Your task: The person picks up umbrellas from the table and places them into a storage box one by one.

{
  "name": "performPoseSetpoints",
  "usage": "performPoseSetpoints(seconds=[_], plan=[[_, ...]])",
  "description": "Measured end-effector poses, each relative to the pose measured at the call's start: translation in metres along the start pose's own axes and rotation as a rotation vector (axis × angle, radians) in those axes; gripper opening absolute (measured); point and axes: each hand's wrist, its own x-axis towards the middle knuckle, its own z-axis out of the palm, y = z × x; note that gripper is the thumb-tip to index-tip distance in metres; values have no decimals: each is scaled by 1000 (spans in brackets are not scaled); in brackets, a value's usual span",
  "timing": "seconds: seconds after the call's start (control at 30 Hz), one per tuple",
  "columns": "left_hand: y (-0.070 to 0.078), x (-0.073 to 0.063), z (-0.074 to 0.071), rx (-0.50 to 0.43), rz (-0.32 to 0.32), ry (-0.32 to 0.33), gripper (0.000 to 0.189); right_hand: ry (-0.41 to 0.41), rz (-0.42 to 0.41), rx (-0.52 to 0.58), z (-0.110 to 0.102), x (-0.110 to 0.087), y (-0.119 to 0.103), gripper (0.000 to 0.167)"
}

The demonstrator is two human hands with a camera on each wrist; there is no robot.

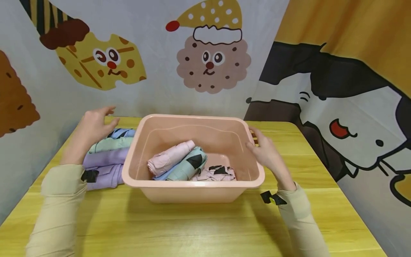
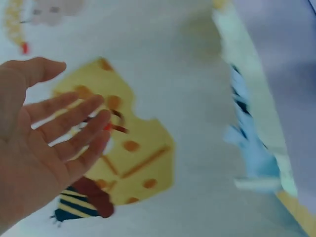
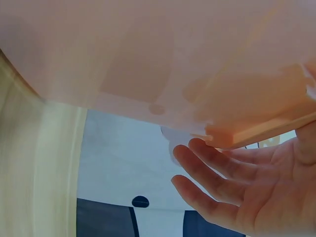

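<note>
A pink plastic basin stands on the table, with a pale pink rolled bundle, a green rolled bundle with a black patch, part of a blue one and a flatter pink folded piece inside. At the basin's right rim is my right hand, thumb over the edge and fingers outside. In the right wrist view, those fingers lie under the rim. My left hand hovers empty, fingers spread, above a row of folded cloth-like bundles: purple, green and blue.
The wooden table extends in front of the basin and to its right. Behind it hangs a pale cloth backdrop with cartoon prints. A yellow curtain-like fabric with a cartoon animal borders the right side.
</note>
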Motion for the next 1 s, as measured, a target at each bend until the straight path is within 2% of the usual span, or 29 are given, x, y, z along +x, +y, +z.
performPoseSetpoints(seconds=[0.17,0.23,0.4,0.5,0.57,0.7,1.0], plan=[[-25,23,6,107,0,-241,54,2,-3,31,2,-1,2,58],[-34,31,12,122,23,-325,54,5,-6,38,2,-1,3,59],[-53,43,32,149,61,-503,54,16,-13,56,3,-1,5,58],[-62,45,40,164,23,-572,55,18,-17,68,3,-1,5,59],[-66,45,45,177,3,-590,56,22,-18,71,3,-1,6,59],[-71,44,52,199,-10,-586,57,36,-22,83,4,-1,7,58],[-74,44,69,187,-80,-579,58,57,-27,167,7,0,11,56]])
